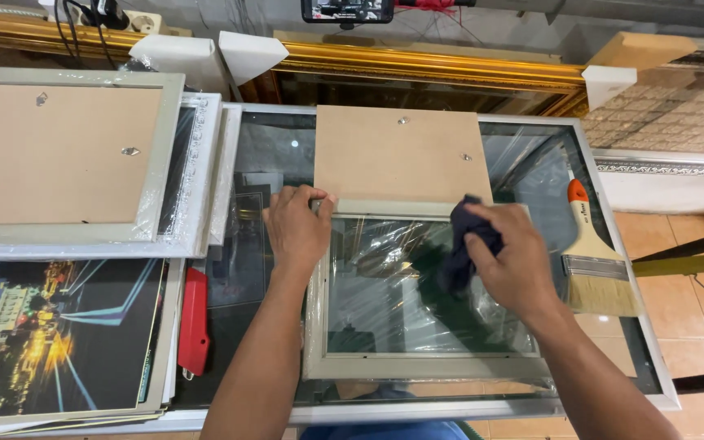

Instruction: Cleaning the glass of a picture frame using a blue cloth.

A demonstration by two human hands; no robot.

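Wiping the glass of the grey picture frame (417, 367) lying on the counter (613, 244), the right hand (508, 265) pinches a dark cloth (462, 248) while the left hand (297, 228) grips the frame's top-left corner, fingers curled; next, I judge, comes steady sweeping toward unwiped glass.

The cloth (459, 244) in the right hand (515, 265) is dark navy, nearly black. The picture frame (425, 365) under the left hand (297, 228) is pale grey-beige, wrapped in clear glossy film, and its glass reflects dark green. The backing board (401, 155) is plain light brown, with small silver fittings. The paintbrush (595, 261) has an orange tip, a cream handle, a silver metal band and straw-coloured bristles. The staple gun (194, 322) is bright red. The poster (50, 334) shows a night city in deep blue with yellow-orange lights and pale light streaks. The stacked frames (197, 179) are white with a beaded pattern. The moulding (417, 61) behind is gold, and the floor tiles (678, 326) are beige.
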